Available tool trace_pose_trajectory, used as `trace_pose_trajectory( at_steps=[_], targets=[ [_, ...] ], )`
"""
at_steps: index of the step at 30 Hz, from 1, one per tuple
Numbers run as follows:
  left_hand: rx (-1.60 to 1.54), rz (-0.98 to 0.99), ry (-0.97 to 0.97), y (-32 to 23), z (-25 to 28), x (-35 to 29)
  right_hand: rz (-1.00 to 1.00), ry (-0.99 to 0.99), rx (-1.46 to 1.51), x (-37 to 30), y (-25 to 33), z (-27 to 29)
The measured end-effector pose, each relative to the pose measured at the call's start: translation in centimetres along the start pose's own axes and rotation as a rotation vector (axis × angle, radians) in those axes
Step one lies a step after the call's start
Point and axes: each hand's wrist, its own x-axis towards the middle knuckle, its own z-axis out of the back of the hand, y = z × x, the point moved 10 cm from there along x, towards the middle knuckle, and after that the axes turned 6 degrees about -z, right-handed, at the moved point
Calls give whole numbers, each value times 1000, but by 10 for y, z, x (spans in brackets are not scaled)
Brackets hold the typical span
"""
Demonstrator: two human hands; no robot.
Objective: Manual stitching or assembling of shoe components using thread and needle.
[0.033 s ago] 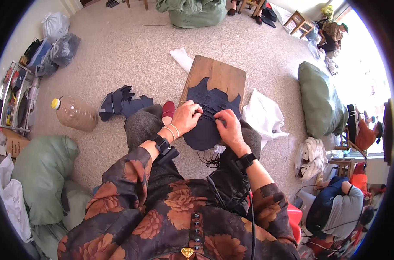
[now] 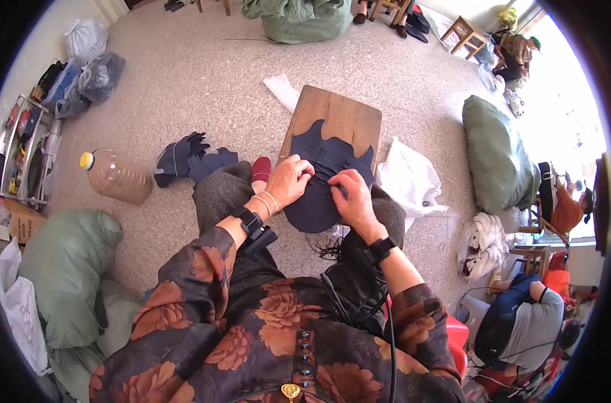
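A flat, dark navy cut piece [image 2: 312, 211], shaped like a shoe upper, lies over the near part of a small wooden stool [image 2: 339, 111] and extends toward my lap. Thin dark bands cross its middle. My left hand [image 2: 289, 181] is closed in a pinch at the left end of these bands. On their right side, my right hand [image 2: 354, 201] has its fingers curled together; what they pinch is too small and dark to tell. Loose black strands [image 2: 329, 248] hang below the piece, near my knees.
More dark navy pieces [image 2: 211, 163] lie on the floor at my left, beside a large yellow-capped plastic bottle [image 2: 120, 178]. A white plastic bag [image 2: 410, 178] rests right of the stool. Stuffed green sacks [image 2: 70, 275] stand around. Another person [image 2: 520, 322] bends over at the lower right.
My right hand has shifted slightly left and its fingers have curled differently over the navy piece. The left hand and the piece look the same.
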Motion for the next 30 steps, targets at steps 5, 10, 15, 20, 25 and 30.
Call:
trace_pose_trajectory(
  at_steps=[5,10,15,20,25,30],
  targets=[
    [-22,-41,-48,4,3,1,143,61,-284,16,27,-34],
    [34,-30,-9,2,0,2,179,89,-365,23,31,-46],
    [57,16,-45,9,-2,-2,184,215,-153,5,21,-21],
    [41,6,-52,5,3,-1,-117,67,41,-4,-9,4],
    [-32,24,-10,-2,4,2,-245,32,118,-14,-41,8],
    [85,-123,15,-34,1,9,-167,-36,58,-16,-41,12]
  ],
)
